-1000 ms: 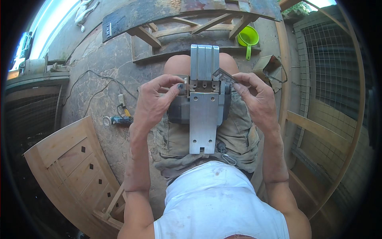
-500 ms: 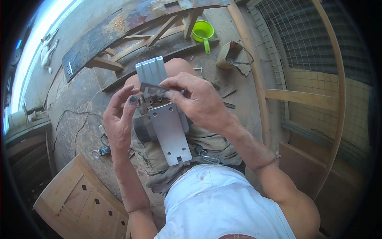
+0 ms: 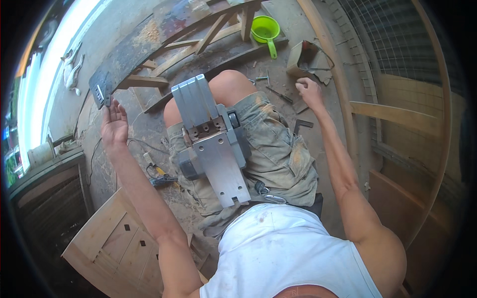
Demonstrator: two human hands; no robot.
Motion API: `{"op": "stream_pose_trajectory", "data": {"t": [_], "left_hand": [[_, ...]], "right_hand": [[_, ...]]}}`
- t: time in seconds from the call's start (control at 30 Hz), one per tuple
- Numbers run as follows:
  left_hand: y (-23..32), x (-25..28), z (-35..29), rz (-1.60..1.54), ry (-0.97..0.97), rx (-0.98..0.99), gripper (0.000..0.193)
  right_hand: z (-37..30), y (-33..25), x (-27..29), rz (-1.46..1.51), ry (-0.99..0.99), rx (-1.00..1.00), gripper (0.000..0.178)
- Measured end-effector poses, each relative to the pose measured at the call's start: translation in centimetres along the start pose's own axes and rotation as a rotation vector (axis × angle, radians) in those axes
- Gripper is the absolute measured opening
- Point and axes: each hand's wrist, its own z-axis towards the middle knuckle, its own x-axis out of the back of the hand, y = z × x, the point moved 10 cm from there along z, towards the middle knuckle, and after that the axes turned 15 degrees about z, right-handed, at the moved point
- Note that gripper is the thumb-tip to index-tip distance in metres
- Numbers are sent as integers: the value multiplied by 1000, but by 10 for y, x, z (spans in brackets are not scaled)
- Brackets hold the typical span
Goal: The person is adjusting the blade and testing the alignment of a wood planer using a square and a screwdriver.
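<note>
Upside down across my lap rests a power planer (image 3: 215, 154), its silver sole facing up and the cutter slot between the two sole plates bare. My left hand (image 3: 115, 126) is stretched out to the far left, palm up, at the end of the workbench (image 3: 124, 64). Between its thumb and fingers seems to be a small dark metal plate (image 3: 105, 101), lying against the bench corner. On the other side my right hand (image 3: 310, 93) reaches over the floor beside a torn carton (image 3: 305, 60). Its fingers are curled, and whatever they may hold is hidden.
Near my right knee lie a dark angled metal piece (image 3: 302, 125) and a screwdriver-like tool (image 3: 279, 94). A green dipper (image 3: 266, 30) stands beyond my knees. A wooden panel (image 3: 112, 233) leans at lower left, and a mesh-backed wooden frame (image 3: 392, 115) borders the right.
Both hands have left the planer: the left moved out to the bench end, the right toward the carton. The dark metal plate is off the planer, and its cutter slot is now exposed.
</note>
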Motion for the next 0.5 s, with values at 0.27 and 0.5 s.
{"op": "stream_pose_trajectory", "data": {"t": [0.27, 0.5], "left_hand": [[-55, -17, 81, -49, 188, 76, 22], [-8, 0, 207, 269, -16, 76, 35]], "right_hand": [[-142, 332, 8, -327, -177, -762, 68], [-144, 348, -16, -304, -108, -874, 86]]}}
